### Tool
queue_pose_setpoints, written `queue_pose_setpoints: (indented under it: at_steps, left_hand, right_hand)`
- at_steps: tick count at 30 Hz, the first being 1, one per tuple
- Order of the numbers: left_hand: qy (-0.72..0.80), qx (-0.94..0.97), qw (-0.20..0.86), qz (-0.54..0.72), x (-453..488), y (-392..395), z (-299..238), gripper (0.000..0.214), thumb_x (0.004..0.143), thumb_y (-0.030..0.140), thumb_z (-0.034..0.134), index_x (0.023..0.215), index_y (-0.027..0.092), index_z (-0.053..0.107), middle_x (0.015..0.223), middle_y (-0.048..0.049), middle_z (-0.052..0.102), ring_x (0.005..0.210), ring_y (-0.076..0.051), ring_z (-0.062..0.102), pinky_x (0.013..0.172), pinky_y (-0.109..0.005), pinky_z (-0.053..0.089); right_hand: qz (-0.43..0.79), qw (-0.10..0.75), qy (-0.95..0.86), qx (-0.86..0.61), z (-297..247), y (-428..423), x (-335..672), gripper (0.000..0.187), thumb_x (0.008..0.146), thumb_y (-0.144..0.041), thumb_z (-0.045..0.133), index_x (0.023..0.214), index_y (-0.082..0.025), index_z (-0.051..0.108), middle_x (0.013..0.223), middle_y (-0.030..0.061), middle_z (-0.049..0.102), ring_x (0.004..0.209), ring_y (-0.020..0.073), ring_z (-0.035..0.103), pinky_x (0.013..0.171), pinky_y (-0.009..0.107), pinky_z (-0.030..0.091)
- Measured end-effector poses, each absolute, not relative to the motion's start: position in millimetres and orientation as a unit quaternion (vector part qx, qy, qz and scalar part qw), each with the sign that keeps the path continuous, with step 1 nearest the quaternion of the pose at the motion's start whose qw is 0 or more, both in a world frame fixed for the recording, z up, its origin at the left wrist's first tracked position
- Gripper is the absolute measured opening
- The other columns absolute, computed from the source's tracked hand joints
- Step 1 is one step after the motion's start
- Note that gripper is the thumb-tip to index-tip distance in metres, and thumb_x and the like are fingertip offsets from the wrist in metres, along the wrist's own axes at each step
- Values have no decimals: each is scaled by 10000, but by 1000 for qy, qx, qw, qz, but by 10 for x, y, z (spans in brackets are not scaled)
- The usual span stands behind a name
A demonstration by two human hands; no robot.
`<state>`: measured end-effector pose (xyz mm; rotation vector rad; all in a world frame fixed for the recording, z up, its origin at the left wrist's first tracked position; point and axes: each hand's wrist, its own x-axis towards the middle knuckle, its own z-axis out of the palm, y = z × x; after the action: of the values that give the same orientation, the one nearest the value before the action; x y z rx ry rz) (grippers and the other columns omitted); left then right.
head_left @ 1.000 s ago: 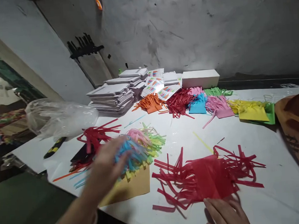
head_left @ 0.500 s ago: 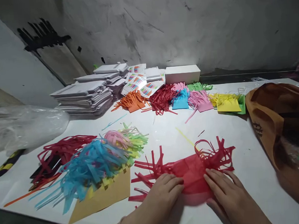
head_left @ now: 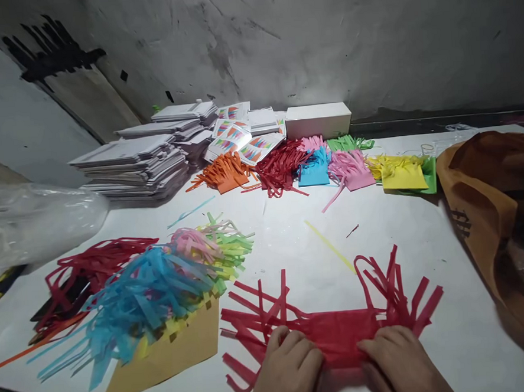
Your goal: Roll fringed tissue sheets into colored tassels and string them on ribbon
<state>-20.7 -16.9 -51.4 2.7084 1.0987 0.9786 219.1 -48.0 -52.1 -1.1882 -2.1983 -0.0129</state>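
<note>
A red fringed paper sheet (head_left: 336, 327) lies folded near the front edge of the white table (head_left: 380, 236). My left hand (head_left: 286, 372) presses its left part with curled fingers. My right hand (head_left: 398, 359) pinches and presses its right part. Red strips fan out to both sides of the hands. To the left sits a heap of fringed paper: blue strips (head_left: 147, 286) on top, pink and green behind, on a tan sheet (head_left: 174, 355).
Stacks of grey-white cards (head_left: 131, 168) and a white box (head_left: 317, 118) stand by the back wall. Orange, red, blue, pink, green and yellow fringed sheets (head_left: 313, 166) lie in a row. An orange cloth bag (head_left: 493, 199) is at right, a clear plastic bag (head_left: 32, 219) at left.
My left hand left the blue heap and came onto the red sheet. Both hands folded and drew the red sheet toward the front edge. The view swung right.
</note>
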Motion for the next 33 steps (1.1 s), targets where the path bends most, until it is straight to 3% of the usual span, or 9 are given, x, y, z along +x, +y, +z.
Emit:
queue_pose_setpoints:
  at_steps: [5,10,14,16,18,21,24,29,33]
  left_hand:
    - [492,859,99,102,-124,-22,-259,236,911,90,428,808,208,605,746,-29,692,670,-235,614,712,-389,428]
    - [545,825,138,-59,6,143,-140,210,907,120,470,850,194,658,810,-70,737,770,-293,688,766,-438,478]
    - [559,804,171,-103,56,221,-74,219,943,173,464,902,187,679,872,-97,754,813,-313,706,746,-426,497]
    - [556,805,180,-103,61,240,-51,219,949,192,468,910,185,684,889,-101,758,832,-319,709,750,-425,500]
    - [552,807,181,-104,51,255,-35,219,946,187,469,925,174,687,906,-112,761,847,-325,713,765,-436,504]
    - [552,806,191,-98,-12,268,-9,217,942,174,466,935,166,683,899,-113,763,827,-316,713,740,-426,513]
    - [561,806,189,-22,-123,230,4,237,926,122,444,937,181,672,876,-91,752,802,-278,696,698,-387,507]
    - [409,880,30,240,-166,16,-147,271,898,159,546,1145,226,635,1180,-90,702,1099,-281,603,1003,-472,386]
    - [352,901,24,252,-111,-78,-339,89,925,145,579,892,218,618,786,12,687,775,-184,587,961,-402,347]
  right_hand:
    - [-25,260,-813,-520,-596,-334,2173,185,1019,-160,442,1114,-182,600,837,23,686,710,187,627,713,336,451]
    - [-80,205,-806,-549,-615,-271,2156,264,1006,-148,403,1200,-107,577,738,22,662,638,193,620,735,393,426]
    - [-165,197,-768,-587,-455,-289,2214,242,971,-146,462,1143,-112,627,945,128,721,833,301,689,835,535,432]
    - [-203,241,-787,-531,-409,-323,2199,254,957,-134,487,1152,-120,648,1114,164,721,1003,327,686,938,557,427]
    - [-197,293,-822,-446,-437,-361,2125,284,964,-101,467,1156,-154,668,1158,119,734,1099,275,670,1015,470,440]
    - [-159,333,-838,-403,-587,-392,1962,360,976,-53,395,1115,-188,699,1110,36,767,1093,203,682,1017,347,470]
    - [-170,337,-823,-424,-706,-378,1857,389,959,-11,364,1067,-146,713,1075,53,776,1030,219,709,965,350,503]
    - [-191,376,-798,-430,-658,-352,1787,387,959,-1,348,1016,-123,711,1010,87,779,1006,225,717,929,355,521]
    - [-162,384,-798,-436,-679,-416,1801,400,969,-28,332,1015,-159,706,989,73,776,986,213,711,945,359,505]
